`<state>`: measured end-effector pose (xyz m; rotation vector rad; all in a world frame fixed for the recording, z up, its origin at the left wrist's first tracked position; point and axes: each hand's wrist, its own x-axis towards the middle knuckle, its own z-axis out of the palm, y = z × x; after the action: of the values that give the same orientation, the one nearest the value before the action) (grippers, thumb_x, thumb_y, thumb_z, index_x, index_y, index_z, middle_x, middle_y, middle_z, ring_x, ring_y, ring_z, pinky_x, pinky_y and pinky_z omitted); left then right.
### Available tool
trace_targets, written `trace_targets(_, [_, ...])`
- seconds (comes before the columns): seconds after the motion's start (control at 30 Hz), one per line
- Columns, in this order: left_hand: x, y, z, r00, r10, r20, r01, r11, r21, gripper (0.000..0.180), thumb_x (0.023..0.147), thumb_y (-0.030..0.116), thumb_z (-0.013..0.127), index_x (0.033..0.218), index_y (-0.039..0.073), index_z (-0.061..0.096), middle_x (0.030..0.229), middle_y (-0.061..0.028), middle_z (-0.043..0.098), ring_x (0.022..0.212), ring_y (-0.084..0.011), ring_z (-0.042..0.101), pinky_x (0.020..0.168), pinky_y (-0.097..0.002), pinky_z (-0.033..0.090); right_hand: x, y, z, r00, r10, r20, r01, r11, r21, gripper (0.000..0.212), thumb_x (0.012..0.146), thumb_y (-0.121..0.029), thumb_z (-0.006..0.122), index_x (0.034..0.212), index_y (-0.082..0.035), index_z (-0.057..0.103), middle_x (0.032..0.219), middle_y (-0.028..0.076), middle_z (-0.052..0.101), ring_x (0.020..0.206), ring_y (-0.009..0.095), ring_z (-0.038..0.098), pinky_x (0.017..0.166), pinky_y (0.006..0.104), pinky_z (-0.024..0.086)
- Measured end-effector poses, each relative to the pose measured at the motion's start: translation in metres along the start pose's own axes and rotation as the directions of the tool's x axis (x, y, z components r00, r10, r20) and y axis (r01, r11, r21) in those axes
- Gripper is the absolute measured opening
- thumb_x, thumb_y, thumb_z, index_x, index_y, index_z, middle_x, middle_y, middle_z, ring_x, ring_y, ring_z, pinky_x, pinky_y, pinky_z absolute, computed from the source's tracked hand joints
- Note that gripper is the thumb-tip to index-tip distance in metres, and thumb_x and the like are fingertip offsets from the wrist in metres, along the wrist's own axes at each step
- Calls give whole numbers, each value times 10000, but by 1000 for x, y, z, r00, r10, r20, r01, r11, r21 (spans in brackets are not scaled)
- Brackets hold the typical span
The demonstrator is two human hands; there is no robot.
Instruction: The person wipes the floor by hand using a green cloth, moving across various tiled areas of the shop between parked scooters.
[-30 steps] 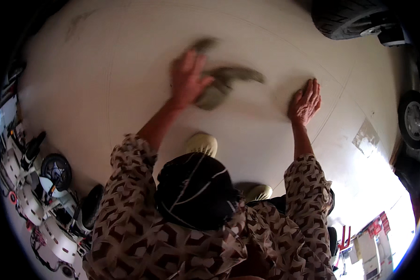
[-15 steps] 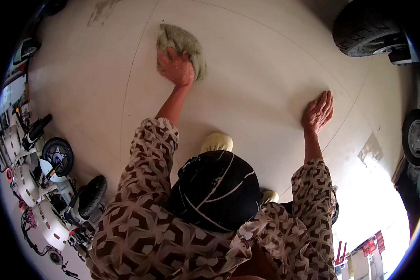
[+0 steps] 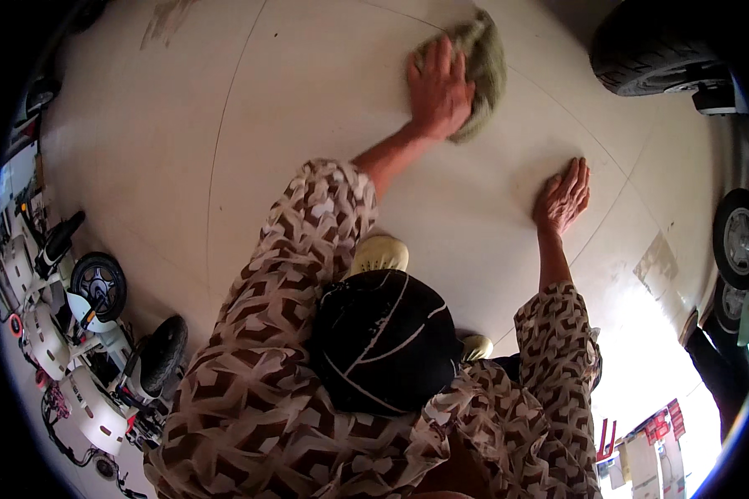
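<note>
A greenish-grey cleaning cloth (image 3: 487, 71) lies bunched on the pale tiled floor (image 3: 308, 91) at the upper middle. My left hand (image 3: 443, 93) presses down on it, fingers stretched over its left part, with the palm hiding some of the cloth. Off to the right, my right hand (image 3: 562, 198) rests flat on the floor with its fingers extended close together. Nothing is seen under that hand. Both forearms come out of brown-and-cream patterned sleeves.
A black tyre (image 3: 653, 54) stands at the upper right, with another wheel (image 3: 736, 237) at the right edge. Several parked scooters (image 3: 100, 399) line the left side. Close to me are a pale yellow shoe (image 3: 380, 254) and a black-clothed knee (image 3: 387, 341). Bright light falls at lower right.
My left hand has swept the cloth to the right and slightly farther away across the floor. The right hand stays on nearly the same spot.
</note>
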<state>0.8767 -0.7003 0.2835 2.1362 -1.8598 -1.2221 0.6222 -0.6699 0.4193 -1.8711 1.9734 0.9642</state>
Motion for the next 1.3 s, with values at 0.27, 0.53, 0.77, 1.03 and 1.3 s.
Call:
trace_targets(0.27, [-103,-64,-69,961,50,271,-40,998,-44,577,812,238,659,1323,67,452,1381,-206,374,1259,-358,392,998,-527,318,9,12,6,1000,-1,11,1,999,42,535,927,-263,408,1429,-104,311,1493,55,313,1400,216,239,1127,424,165])
trace_targets(0.53, [-3,-207,-38,818,-563,-117,575,801,167,518,933,349,498,1385,117,400,1432,-184,336,1322,-341,310,1029,-559,243,15,4,11,1000,12,14,-13,999,52,533,930,-250,408,1432,-102,308,1496,50,306,1401,214,237,1126,428,168])
trace_targets(0.77, [38,-54,39,951,-138,-278,195,962,189,492,887,312,471,1258,-11,497,1306,-176,486,1180,-337,461,947,-525,347,11,-3,-2,1000,6,-1,-6,999,33,526,936,-243,420,1430,-100,308,1493,51,315,1400,213,242,1124,424,172])
trace_targets(1.03, [-128,63,-84,847,458,269,-349,861,-370,554,778,278,635,1270,46,530,1465,-181,314,1339,-328,311,989,-571,300,-13,-16,-40,998,-22,57,19,998,54,516,976,-296,353,1450,-107,281,1510,67,285,1408,238,225,1123,443,163])
trace_targets(1.3, [-137,-166,-98,997,51,64,-52,999,9,444,740,89,668,1168,29,564,1205,-177,561,1102,-357,533,880,-466,443,-12,-7,-1,983,-33,181,23,998,57,527,995,-324,307,1468,-101,234,1535,78,216,1427,248,162,1139,439,142])
